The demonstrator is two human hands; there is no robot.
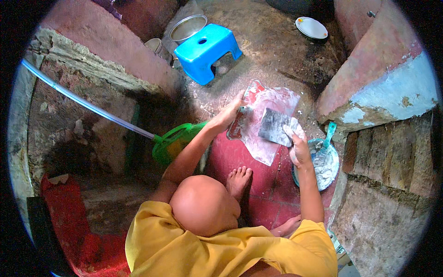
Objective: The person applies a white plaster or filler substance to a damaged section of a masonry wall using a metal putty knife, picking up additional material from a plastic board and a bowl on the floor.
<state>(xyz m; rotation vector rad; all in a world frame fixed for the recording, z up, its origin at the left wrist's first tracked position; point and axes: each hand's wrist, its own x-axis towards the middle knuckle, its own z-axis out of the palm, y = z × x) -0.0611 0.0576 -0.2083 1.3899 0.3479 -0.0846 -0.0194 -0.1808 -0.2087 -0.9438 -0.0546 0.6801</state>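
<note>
A thin sheet point(288, 99), pinkish with red printed patches and smeared with white paste, is spread before me over the red floor tiles. My left hand point(229, 113) grips its left edge. In my right hand point(297, 141) is a flat dark grey rectangular piece point(273, 123), streaked with white and held over the sheet; its exact kind is unclear. White paste coats the right fingers. Close by my right wrist, a round basin point(325, 168) contains lumpy white paste, with a turquoise-handled tool point(330, 131) standing in it.
Beyond the sheet stands a blue plastic stool point(205, 48), with a metal basin point(187, 28) behind it. A white plate point(312, 28) lies at the far right. Left of me are a green net point(161, 152) on a pale pole point(92, 105) and red cloth point(69, 217). Low walls flank both sides.
</note>
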